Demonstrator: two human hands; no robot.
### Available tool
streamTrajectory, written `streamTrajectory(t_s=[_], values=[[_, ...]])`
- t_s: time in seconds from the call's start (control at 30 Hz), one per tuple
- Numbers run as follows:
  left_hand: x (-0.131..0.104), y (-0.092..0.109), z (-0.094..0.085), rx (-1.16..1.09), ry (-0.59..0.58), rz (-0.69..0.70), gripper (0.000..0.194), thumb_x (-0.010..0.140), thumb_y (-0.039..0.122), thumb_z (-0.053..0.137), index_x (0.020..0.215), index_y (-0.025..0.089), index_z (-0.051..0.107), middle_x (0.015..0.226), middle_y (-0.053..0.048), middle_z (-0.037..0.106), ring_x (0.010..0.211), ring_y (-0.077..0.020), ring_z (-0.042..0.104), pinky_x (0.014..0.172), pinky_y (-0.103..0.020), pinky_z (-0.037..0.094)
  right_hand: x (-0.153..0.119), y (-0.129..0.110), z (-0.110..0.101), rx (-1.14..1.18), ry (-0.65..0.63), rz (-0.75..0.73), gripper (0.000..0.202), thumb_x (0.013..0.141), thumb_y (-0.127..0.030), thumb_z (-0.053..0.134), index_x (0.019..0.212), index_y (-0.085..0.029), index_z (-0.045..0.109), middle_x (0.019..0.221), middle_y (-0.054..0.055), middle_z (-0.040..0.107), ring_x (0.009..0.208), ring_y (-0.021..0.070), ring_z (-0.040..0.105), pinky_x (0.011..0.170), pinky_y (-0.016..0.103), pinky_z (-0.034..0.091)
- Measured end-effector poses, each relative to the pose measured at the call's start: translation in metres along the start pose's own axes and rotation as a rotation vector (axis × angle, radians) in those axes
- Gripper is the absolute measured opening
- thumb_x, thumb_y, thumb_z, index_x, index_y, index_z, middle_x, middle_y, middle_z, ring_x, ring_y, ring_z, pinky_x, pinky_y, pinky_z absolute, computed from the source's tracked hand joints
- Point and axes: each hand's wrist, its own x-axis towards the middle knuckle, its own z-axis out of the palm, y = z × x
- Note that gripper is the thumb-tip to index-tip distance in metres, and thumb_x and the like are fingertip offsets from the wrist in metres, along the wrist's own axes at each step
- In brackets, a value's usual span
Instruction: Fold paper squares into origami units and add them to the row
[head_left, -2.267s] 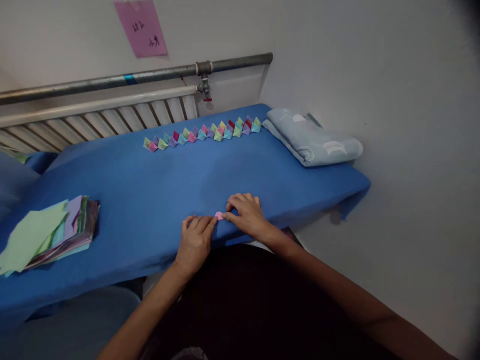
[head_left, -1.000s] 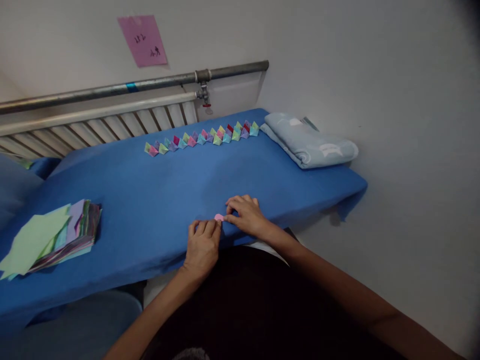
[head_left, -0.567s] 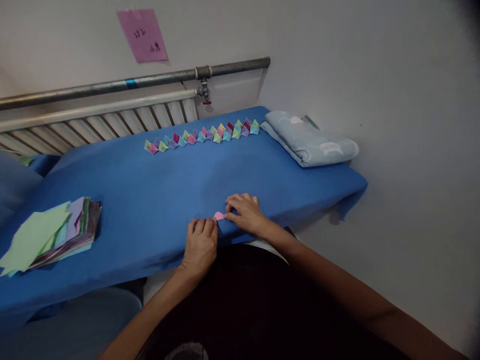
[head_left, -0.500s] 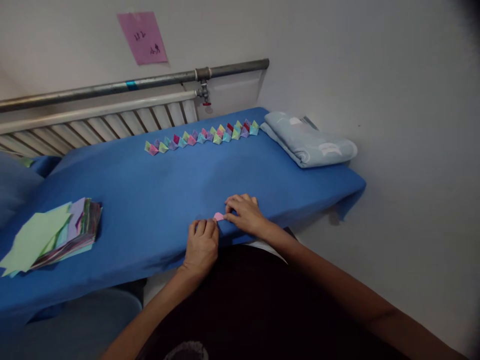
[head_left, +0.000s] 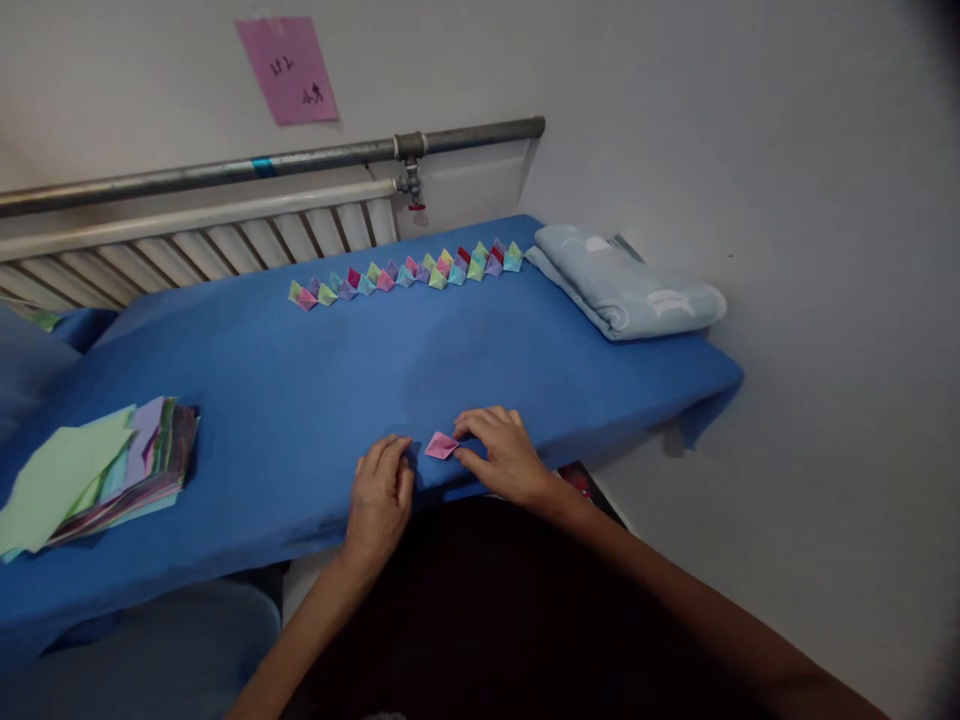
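Pink folded paper (head_left: 441,446) lies by the near edge of the blue cloth (head_left: 315,390), long axis pointing hand to hand, tip pinched in your closer right hand (head_left: 501,456), your left hand (head_left: 379,492) released and apart.

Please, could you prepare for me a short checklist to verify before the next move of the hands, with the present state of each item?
1. Pink folded paper in plain view: ok, between the hands.
2. Right hand at the paper: ok, by its right corner.
3. Firm grip there: cannot tell.
4. Left hand touching the paper: not ok, apart from it.
5. Row of folded pieces away from both hands: ok.
6. Paper stack squared: not ok, sheets lie askew.
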Motion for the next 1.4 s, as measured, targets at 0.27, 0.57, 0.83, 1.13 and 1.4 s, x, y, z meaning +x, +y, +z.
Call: streamTrajectory(t_s=[0.27, 0.57, 0.83, 1.13, 1.4], values=[[0.011, 0.007, -0.003, -0.153, -0.048, -0.038, 0.014, 0.091, 0.02, 0.052, 0.1, 0.019, 0.063, 0.097, -0.007, 0.066, 0.094, -0.02, 0.061, 0.086, -0.039, 0.05, 0.002, -0.005, -0.004, 0.133, 0.021, 0.033, 0.013, 0.082, -0.015, 0.056, 0.084, -0.025, 0.064, 0.099, 0.0, 0.07, 0.097, 0.0187, 0.058, 0.086, 0.034, 0.035], [0.024, 0.011, 0.006, -0.174, -0.078, 0.052, 0.011, 0.09, 0.023, 0.056, 0.093, 0.02, 0.066, 0.091, -0.005, 0.065, 0.087, -0.0182, 0.061, 0.082, -0.036, 0.049, 0.007, -0.008, 0.002, 0.133, -0.006, -0.045, 0.008, 0.087, -0.023, 0.059, 0.091, -0.025, 0.066, 0.097, 0.0, 0.069, 0.096, 0.0171, 0.058, 0.085, 0.032, 0.035], [0.025, 0.009, 0.009, -0.198, -0.092, 0.027, 0.009, 0.089, 0.021, 0.057, 0.088, 0.02, 0.066, 0.088, -0.004, 0.065, 0.084, -0.0176, 0.061, 0.081, -0.035, 0.048, 0.008, -0.005, 0.002, 0.26, 0.038, -0.011, 0.013, 0.087, -0.016, 0.055, 0.086, -0.023, 0.065, 0.093, 0.001, 0.068, 0.096, 0.0169, 0.06, 0.087, 0.033, 0.04], [0.024, 0.01, 0.009, -0.212, -0.074, 0.012, 0.01, 0.089, 0.021, 0.057, 0.089, 0.02, 0.066, 0.088, -0.004, 0.065, 0.086, -0.018, 0.06, 0.082, -0.035, 0.048, 0.007, -0.003, 0.003, 0.243, 0.031, -0.059, 0.009, 0.087, -0.019, 0.057, 0.089, -0.023, 0.065, 0.098, 0.003, 0.067, 0.099, 0.0173, 0.059, 0.089, 0.035, 0.041], [0.023, 0.007, 0.011, -0.221, -0.054, 0.032, 0.009, 0.088, 0.019, 0.056, 0.089, 0.02, 0.065, 0.087, -0.004, 0.065, 0.085, -0.0183, 0.061, 0.08, -0.034, 0.048, 0.011, -0.003, 0.008, 0.229, 0.014, -0.126, 0.011, 0.086, -0.014, 0.06, 0.089, -0.023, 0.064, 0.096, 0.002, 0.065, 0.096, 0.0165, 0.058, 0.088, 0.034, 0.04]])
